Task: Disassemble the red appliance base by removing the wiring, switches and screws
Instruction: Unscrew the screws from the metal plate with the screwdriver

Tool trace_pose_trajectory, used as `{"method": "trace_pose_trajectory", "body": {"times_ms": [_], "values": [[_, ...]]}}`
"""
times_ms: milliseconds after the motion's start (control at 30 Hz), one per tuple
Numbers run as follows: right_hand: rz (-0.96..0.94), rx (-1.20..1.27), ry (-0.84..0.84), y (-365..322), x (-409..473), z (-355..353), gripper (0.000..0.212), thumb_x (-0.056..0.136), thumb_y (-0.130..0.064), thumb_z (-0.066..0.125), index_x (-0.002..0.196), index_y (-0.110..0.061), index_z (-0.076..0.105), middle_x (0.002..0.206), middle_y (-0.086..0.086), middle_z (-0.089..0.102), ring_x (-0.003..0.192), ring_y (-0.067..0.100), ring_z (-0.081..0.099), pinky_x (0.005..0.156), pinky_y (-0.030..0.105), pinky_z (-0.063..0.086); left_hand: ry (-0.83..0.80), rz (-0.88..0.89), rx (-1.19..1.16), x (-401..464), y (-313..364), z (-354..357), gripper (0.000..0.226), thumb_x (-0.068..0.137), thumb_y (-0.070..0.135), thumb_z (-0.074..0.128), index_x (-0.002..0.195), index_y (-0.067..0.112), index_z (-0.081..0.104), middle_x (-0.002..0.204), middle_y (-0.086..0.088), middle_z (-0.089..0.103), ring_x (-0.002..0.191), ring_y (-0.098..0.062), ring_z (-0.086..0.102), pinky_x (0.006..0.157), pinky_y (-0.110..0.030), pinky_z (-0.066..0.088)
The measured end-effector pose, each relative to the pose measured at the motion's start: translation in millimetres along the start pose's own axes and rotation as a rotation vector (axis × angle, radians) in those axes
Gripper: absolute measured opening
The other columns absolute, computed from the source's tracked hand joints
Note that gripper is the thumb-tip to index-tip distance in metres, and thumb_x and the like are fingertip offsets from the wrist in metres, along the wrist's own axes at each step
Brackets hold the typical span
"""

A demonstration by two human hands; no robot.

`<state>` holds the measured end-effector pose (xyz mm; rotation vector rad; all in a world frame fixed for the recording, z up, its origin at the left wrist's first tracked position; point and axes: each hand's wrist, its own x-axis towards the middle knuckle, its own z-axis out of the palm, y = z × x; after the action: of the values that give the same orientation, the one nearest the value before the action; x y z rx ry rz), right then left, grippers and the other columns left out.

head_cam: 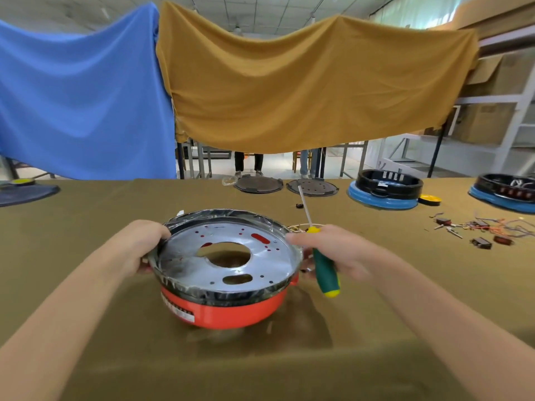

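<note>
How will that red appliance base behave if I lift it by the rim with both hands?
The red appliance base probably stays stiff: its shell and metal plate look rigid. It seems fairly light, since the big centre hole shows it hollow. The rim's plastic film may feel slippery, and the right hand also holding the screwdriver likely weakens that side's grip, so it could tip.

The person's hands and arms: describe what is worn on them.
Both forearms are bare, with no sleeves in view. The left hand wears no glove, and no ring shows. The right hand is also ungloved; no watch or bracelet shows on either wrist.
</note>
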<state>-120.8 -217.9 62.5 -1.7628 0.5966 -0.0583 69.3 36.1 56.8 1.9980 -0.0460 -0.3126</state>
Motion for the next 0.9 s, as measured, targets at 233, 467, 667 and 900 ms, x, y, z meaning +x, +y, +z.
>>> {"method": "trace_pose_trajectory", "body": {"times_ms": [233, 467, 667, 900], "values": [[-0.268, -0.135, 0.261, -23.3, 29.0, 18.8, 0.034, 0.078, -0.001, 0.065, 0.069, -0.016, 0.035, 0.064, 0.006, 0.034, 0.058, 0.023, 0.038, 0.059, 0.033, 0.045, 0.024, 0.035, -0.096, -15.1, -9.0, -14.2, 0.017, 0.084, 0.005, 0.048, 0.068, 0.008, 0.053, 0.053, -0.011, 0.052, 0.047, -0.024, 0.05, 0.053, -0.03, 0.048], [-0.288, -0.24, 0.109, -36.8, 69.0, 6.8, 0.035, 0.075, -0.002, 0.064, 0.063, -0.019, 0.036, 0.059, 0.003, 0.036, 0.06, 0.021, 0.038, 0.061, 0.033, 0.04, -0.279, -0.011, 0.354, -8.1, -17.6, -39.2, 0.048, 0.086, 0.06, 0.054, 0.095, 0.017, 0.073, 0.079, -0.005, 0.076, 0.061, -0.018, 0.072, 0.057, -0.028, 0.054], [-0.272, -0.294, -0.024, -24.9, 93.2, 11.3, 0.027, 0.073, -0.002, 0.065, 0.062, -0.015, 0.044, 0.057, 0.004, 0.04, 0.053, 0.019, 0.04, 0.055, 0.029, 0.038, -0.324, 0.05, 0.289, 2.5, -2.4, -23.6, 0.037, 0.09, 0.054, 0.058, 0.091, 0.022, 0.077, 0.089, -0.002, 0.077, 0.076, -0.018, 0.074, 0.06, -0.03, 0.058], [-0.304, -0.543, -0.043, -24.9, 105.2, 11.4, 0.037, 0.08, -0.021, 0.076, 0.071, -0.016, 0.041, 0.067, 0.008, 0.039, 0.063, 0.02, 0.042, 0.062, 0.032, 0.038, -0.275, 0.099, 0.376, 13.6, 8.6, -14.7, 0.01, 0.083, 0.011, 0.057, 0.076, 0.009, 0.064, 0.069, -0.008, 0.065, 0.06, -0.017, 0.061, 0.056, -0.024, 0.05]]}}
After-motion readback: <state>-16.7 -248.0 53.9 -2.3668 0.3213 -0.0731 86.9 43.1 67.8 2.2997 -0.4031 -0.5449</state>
